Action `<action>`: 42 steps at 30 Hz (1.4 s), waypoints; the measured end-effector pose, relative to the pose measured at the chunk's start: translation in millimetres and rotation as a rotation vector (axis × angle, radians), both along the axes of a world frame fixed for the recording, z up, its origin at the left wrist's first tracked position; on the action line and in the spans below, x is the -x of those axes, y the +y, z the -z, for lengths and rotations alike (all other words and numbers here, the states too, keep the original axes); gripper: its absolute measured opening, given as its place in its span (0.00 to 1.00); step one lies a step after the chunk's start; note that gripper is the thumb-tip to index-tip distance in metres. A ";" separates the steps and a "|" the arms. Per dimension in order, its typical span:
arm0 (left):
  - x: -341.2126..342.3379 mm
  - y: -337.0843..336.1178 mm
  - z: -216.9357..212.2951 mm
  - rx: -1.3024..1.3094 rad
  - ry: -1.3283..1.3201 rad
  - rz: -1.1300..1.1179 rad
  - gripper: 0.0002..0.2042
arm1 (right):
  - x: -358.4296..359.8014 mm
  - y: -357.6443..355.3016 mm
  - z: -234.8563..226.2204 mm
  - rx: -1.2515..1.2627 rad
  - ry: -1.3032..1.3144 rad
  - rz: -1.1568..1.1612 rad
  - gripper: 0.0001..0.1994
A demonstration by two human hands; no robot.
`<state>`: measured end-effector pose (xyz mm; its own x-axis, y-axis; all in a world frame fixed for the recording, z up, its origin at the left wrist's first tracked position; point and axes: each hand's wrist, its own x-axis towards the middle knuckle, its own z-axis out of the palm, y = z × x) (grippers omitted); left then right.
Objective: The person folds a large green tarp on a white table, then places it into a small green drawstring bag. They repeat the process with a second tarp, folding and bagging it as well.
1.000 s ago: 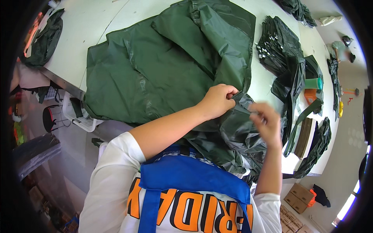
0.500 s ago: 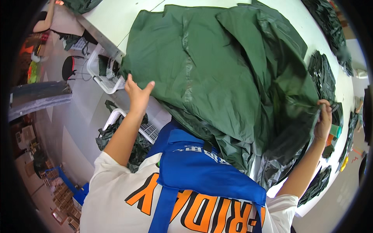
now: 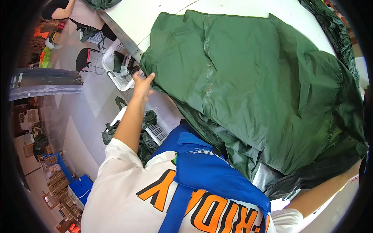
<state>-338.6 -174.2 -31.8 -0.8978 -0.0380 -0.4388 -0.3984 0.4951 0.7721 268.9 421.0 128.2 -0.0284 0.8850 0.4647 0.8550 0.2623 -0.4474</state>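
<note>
A large dark green sheet of waterproof-looking cloth (image 3: 248,77) is spread over the table, with a pale taped seam running down it. Its near edge hangs in folds against my blue apron (image 3: 206,167). Beside the cloth's left corner is my left hand (image 3: 142,86), thumb and forefinger apart; the lower fingers are blurred. My right forearm (image 3: 330,190) reaches out to the far right, where the cloth's darker underside is stretched and lifted. The cloth and the picture's rim hide the fingers of that hand.
A white table (image 3: 136,17) with a metal edge lies beneath the cloth. White plastic baskets (image 3: 122,83) stand below it on the left, one with dark green pieces. Bundled dark cloth (image 3: 330,27) lies at the far right. A person (image 3: 58,11) is at the upper left.
My right hand has swung outward and toward me, drawing the cloth's right side open and flatter. My left hand stays by the left corner. The whole view has shifted slightly.
</note>
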 end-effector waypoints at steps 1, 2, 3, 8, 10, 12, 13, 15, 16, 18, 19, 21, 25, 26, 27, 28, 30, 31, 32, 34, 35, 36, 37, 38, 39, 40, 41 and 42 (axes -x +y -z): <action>-4.2 -4.3 6.7 -0.133 -0.097 -0.008 0.21 | 22.2 -23.2 -7.1 -0.062 -0.013 -0.052 0.10; -8.5 -8.1 10.4 -0.264 -0.200 -0.015 0.20 | 51.5 -52.3 -12.3 -0.096 0.006 -0.140 0.09; -14.2 -9.8 8.9 -0.363 -0.211 0.011 0.19 | 82.3 -85.3 -13.2 -0.081 0.049 -0.251 0.09; -40.1 35.2 -86.9 -0.839 -0.347 0.240 0.19 | 255.0 -273.0 -25.0 0.402 0.186 -1.084 0.10; -57.0 69.1 -121.3 -0.963 -0.388 0.345 0.20 | 306.3 -317.3 -30.5 0.644 0.176 -1.425 0.11; -73.8 94.3 -142.4 -1.114 -0.503 0.528 0.19 | 334.5 -338.8 -17.3 0.811 0.162 -1.584 0.11; -82.9 104.8 -150.0 -1.185 -0.549 0.620 0.18 | 340.2 -346.4 -6.8 0.793 0.107 -1.571 0.11; -95.7 123.7 -163.0 -1.171 -0.513 0.652 0.18 | 348.3 -360.0 5.8 0.841 -0.021 -1.466 0.11; -97.7 128.3 -162.7 -1.160 -0.460 0.671 0.19 | 348.6 -363.2 9.5 0.840 0.052 -1.408 0.10; -98.2 124.9 -158.3 -0.981 -0.290 0.647 0.19 | 347.3 -368.4 17.5 0.838 0.197 -1.290 0.08; -100.2 121.3 -154.4 -0.888 -0.208 0.632 0.18 | 346.3 -369.3 21.3 0.802 0.192 -1.308 0.09; -117.2 110.7 -143.5 -0.855 0.132 0.597 0.15 | 344.6 -370.5 28.4 0.728 0.178 -1.340 0.11; -136.6 102.2 -141.7 -0.886 0.068 0.650 0.17 | 349.4 -380.8 29.7 0.493 0.070 -1.291 0.13; -133.7 102.1 -141.6 -0.774 0.125 0.732 0.18 | 350.2 -383.4 35.7 0.476 0.094 -1.303 0.13; -127.9 104.3 -141.3 -0.658 0.183 0.813 0.20 | 350.5 -384.0 36.3 0.479 0.073 -1.286 0.13; -125.1 110.6 -140.6 -0.710 0.172 0.759 0.18 | 350.3 -384.8 36.4 0.481 0.052 -1.268 0.13; -110.3 112.2 -152.8 -0.752 -0.156 0.746 0.16 | 350.3 -384.2 38.4 0.486 0.085 -1.274 0.13; -105.3 112.3 -155.6 -0.815 -0.317 0.732 0.15 | 350.3 -383.4 39.7 0.489 0.098 -1.293 0.13; -103.6 112.2 -156.5 -0.784 -0.273 0.746 0.15 | 350.3 -382.7 40.9 0.492 0.111 -1.312 0.13; -102.3 111.7 -157.5 -0.725 -0.189 0.774 0.16 | 351.0 -383.5 43.3 0.481 0.125 -1.348 0.13; -103.9 112.9 -156.7 -0.710 -0.152 0.768 0.16 | 352.0 -384.7 42.6 0.472 0.104 -1.349 0.13; -106.7 114.6 -155.7 -0.693 -0.113 0.759 0.16 | 353.4 -386.1 41.5 0.463 0.084 -1.353 0.13; -108.3 115.1 -154.7 -0.676 -0.075 0.749 0.16 | 354.1 -386.9 40.7 0.453 0.064 -1.358 0.13; -106.5 113.0 -154.4 -0.633 -0.093 0.769 0.13 | 353.7 -387.4 40.7 0.471 0.047 -1.347 0.13; -105.0 112.1 -154.0 -0.590 -0.042 0.787 0.11 | 353.2 -386.7 40.6 0.473 0.041 -1.343 0.13; -103.7 111.3 -154.2 -0.547 0.009 0.804 0.09 | 352.7 -385.7 40.1 0.475 0.035 -1.340 0.13; -103.2 111.3 -154.8 -0.504 0.060 0.821 0.07 | 352.3 -384.8 40.1 0.477 0.030 -1.337 0.13; -105.3 111.2 -158.7 -0.428 0.188 0.816 0.04 | 352.6 -384.0 41.2 0.493 0.067 -1.344 0.12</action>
<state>-233.4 -63.0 127.0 -0.6337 0.7650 -0.1149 0.0964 0.2254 0.9695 -83.7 37.0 87.0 -0.9489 0.2735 0.1573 0.0615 0.6492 -0.7581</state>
